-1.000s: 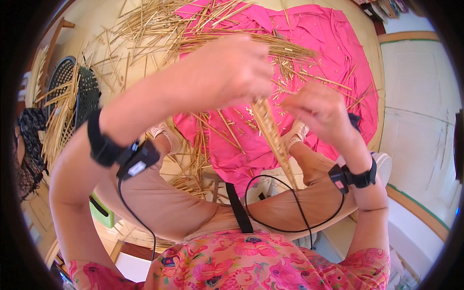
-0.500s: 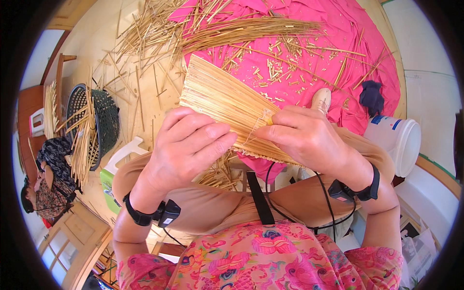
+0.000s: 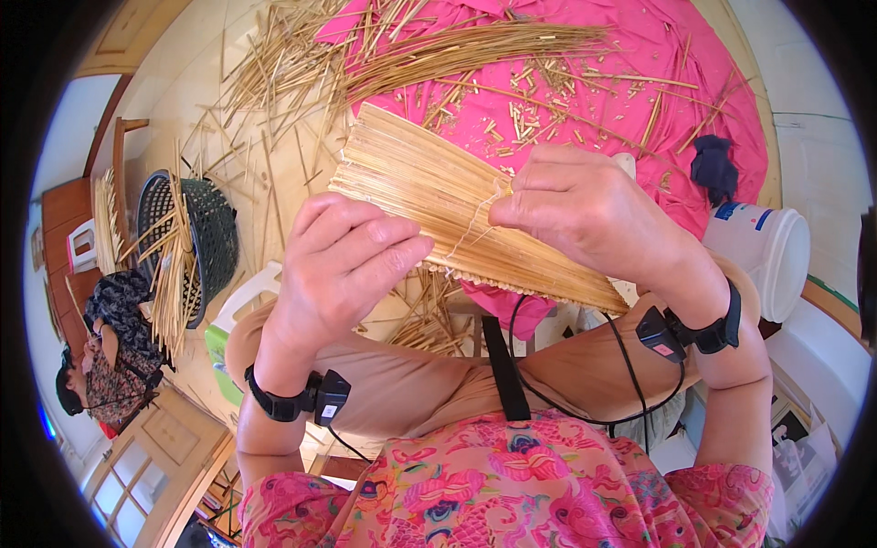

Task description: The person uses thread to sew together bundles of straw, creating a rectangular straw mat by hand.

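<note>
A fan-shaped panel of pale straw stalks (image 3: 416, 164) lies slanted above my lap, its lower edge lined with small knotted loops. My left hand (image 3: 340, 265) is closed on the panel's lower left edge, fingers on top and thumb hidden. Across the stalks runs a thin, light thread (image 3: 473, 226), from that looped edge up to the fingertips of my right hand (image 3: 580, 215). Those fingertips are pinched together at the panel's upper edge with the thread at them. Whether they also hold a needle cannot be made out.
A bundle of long stalks (image 3: 475, 50) and cut bits lie on a pink cloth (image 3: 731, 110). A dark basket (image 3: 212, 233) with stalks stands left, near another person (image 3: 114, 365). At right are a white bucket (image 3: 776, 260) and a dark cloth (image 3: 713, 167). Black cables (image 3: 585, 420) cross my lap.
My right hand has risen slightly off the panel's face to its upper edge, drawing the thread into a straighter line. My left hand keeps its hold.
</note>
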Motion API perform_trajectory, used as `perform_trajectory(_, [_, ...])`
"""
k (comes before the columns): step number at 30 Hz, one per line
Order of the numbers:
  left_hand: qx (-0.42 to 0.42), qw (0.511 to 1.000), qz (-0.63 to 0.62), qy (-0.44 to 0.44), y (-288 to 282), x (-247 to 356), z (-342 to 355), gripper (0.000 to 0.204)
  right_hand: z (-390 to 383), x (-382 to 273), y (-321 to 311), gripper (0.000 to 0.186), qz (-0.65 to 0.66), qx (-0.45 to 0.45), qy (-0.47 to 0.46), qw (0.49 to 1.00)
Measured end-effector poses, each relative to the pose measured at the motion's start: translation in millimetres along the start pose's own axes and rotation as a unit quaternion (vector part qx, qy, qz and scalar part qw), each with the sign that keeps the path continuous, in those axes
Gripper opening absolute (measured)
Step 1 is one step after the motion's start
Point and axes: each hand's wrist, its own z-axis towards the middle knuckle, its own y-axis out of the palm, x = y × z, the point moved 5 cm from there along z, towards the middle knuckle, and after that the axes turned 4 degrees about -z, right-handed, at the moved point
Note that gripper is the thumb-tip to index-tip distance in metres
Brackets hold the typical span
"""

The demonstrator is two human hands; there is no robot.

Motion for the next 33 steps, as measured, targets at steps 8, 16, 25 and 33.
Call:
perform_trajectory(8, [0.001, 1.000, -0.001, 0.002, 2.4, -4.4, 0.8, 0.026, 3.3, 0.4, 8.8, 0.022, -0.002, -0.036, 0.021, 0.999])
perform_trajectory(16, [-0.003, 1.000, -0.003, -0.008, 1.3, -5.2, 0.6, 0.026, 4.4, 0.7, 7.9, 0.022, -0.006, -0.055, 0.030, 0.998])
perform_trajectory(25, [-0.015, 1.000, 0.003, -0.010, 1.2, -6.2, 0.3, 0.025, 6.3, 0.0, 5.6, 0.017, 0.017, -0.047, 0.021, 0.999])
perform_trajectory(33, [-0.015, 1.000, 0.017, -0.006, 2.1, -4.0, -1.3, 0.022, 5.7, 0.6, 10.6, 0.013, 0.018, -0.044, 0.018, 0.999])
